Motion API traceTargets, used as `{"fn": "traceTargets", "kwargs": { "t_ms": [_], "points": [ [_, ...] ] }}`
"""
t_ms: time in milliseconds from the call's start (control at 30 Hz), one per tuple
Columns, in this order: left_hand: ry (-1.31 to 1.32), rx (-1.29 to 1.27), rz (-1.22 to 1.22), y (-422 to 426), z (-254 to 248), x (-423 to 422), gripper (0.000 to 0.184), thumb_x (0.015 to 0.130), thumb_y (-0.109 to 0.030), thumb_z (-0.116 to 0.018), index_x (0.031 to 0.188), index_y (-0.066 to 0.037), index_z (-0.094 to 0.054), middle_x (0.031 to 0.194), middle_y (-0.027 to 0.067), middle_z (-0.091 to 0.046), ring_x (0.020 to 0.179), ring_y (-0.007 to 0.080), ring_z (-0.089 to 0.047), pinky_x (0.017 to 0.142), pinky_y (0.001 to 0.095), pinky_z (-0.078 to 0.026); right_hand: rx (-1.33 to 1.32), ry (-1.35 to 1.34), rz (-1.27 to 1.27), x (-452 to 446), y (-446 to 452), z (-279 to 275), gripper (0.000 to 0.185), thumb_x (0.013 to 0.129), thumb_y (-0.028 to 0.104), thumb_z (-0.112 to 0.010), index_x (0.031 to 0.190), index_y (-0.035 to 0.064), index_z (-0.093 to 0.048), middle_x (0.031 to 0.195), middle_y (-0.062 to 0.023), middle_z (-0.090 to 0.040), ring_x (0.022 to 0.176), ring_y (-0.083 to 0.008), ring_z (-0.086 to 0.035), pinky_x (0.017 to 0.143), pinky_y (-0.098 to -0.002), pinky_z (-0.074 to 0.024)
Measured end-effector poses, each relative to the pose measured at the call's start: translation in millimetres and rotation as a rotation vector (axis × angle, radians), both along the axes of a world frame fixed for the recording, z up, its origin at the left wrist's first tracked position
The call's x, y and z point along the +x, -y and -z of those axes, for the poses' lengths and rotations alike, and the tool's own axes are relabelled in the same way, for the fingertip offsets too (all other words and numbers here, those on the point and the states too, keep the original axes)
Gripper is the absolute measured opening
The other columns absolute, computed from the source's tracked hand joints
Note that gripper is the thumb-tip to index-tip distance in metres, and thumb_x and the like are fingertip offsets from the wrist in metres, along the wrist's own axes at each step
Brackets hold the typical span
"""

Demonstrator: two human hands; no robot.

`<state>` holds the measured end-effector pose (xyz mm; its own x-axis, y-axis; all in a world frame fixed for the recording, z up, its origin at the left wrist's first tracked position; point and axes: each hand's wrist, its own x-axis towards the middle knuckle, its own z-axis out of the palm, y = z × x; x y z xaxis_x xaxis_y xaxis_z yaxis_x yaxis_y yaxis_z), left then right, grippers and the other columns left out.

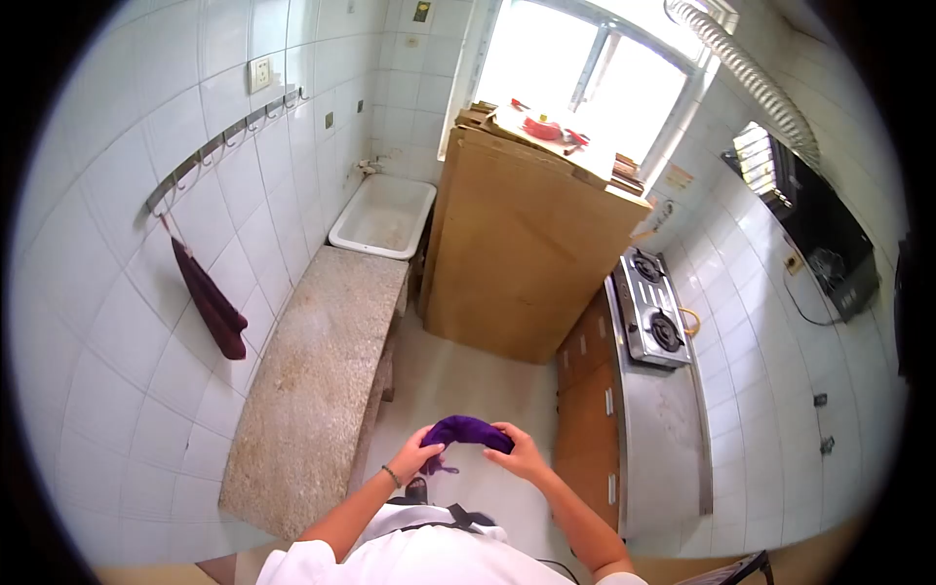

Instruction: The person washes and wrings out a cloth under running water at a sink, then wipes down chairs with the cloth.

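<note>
A purple cloth [470, 428], bunched into a curved band, is stretched between my two hands in front of my body. My left hand [417, 454] grips one end, with a beaded bracelet on that wrist. The other end is pinched in my right hand [519, 454], thumb toward me. A thin purple loop or string [444, 469] dangles below the left end. Both hands are over the floor, between the two counters.
At left runs a speckled stone counter [312, 370] leading to a white sink [385, 216]. A dark maroon cloth [207, 297] hangs from the hook rail [229, 136]. Ahead stands a large brown panel [517, 249]. A gas stove [651, 307] sits on the right-hand steel counter [665, 439].
</note>
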<state>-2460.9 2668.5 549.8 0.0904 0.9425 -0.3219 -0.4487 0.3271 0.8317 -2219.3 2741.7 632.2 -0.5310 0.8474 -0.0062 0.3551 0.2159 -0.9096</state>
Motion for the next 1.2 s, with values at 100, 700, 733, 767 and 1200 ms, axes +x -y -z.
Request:
{"fn": "traceTargets", "kwargs": {
  "t_ms": [100,700,733,767,1200],
  "points": [
    [-0.123,0.056,-0.061,-73,-19,-24,0.044,0.087,-0.007,-0.065,0.129,-0.005,-0.053,0.090,0.0017,-0.061,0.073,0.0099,-0.059,0.067,0.0257,-0.050,-0.065,0.007,-0.009,-21,-72,-5,0.043,0.080,0.018,-0.076,0.117,0.0028,-0.061,0.091,-0.0030,-0.066,0.079,-0.0106,-0.060,0.071,-0.0265,-0.0504],
    [-0.141,-0.279,-1.063,-136,-5,-99,0.028,0.091,-0.014,-0.064,0.117,-0.006,-0.061,0.085,0.0019,-0.066,0.061,0.0047,-0.051,0.051,0.0210,-0.042,-0.415,0.327,-0.936,-262,-345,46,0.025,0.095,0.027,-0.060,0.098,0.0024,-0.067,0.070,0.0035,-0.056,0.063,-0.0052,-0.049,0.055,-0.0246,-0.0403],
    [-0.138,-0.284,-1.139,-118,-10,-94,0.028,0.091,-0.014,-0.064,0.117,-0.005,-0.061,0.086,0.0025,-0.066,0.061,0.0047,-0.051,0.051,0.0209,-0.042,-0.428,0.323,-1.030,-281,-340,57,0.026,0.096,0.027,-0.060,0.097,0.0024,-0.067,0.070,0.0037,-0.056,0.063,-0.0052,-0.049,0.055,-0.0247,-0.0403],
    [-0.128,-0.293,-1.217,-99,-12,-84,0.028,0.091,-0.014,-0.064,0.117,-0.005,-0.061,0.085,0.0025,-0.066,0.061,0.0047,-0.051,0.051,0.0210,-0.042,-0.438,0.319,-1.119,-296,-328,61,0.027,0.096,0.028,-0.060,0.097,0.0023,-0.067,0.070,0.0038,-0.056,0.062,-0.0051,-0.049,0.055,-0.0249,-0.0403],
    [0.264,-0.198,-2.162,220,-26,134,0.017,0.091,-0.013,-0.059,0.106,-0.007,-0.062,0.073,0.0002,-0.057,0.053,0.0044,-0.045,0.042,0.0202,-0.033,-0.298,0.481,-1.854,-302,78,41,0.020,0.089,0.024,-0.071,0.092,0.0037,-0.068,0.069,0.0043,-0.056,0.060,-0.0058,-0.048,0.054,-0.0239,-0.0389]
  ]
}}
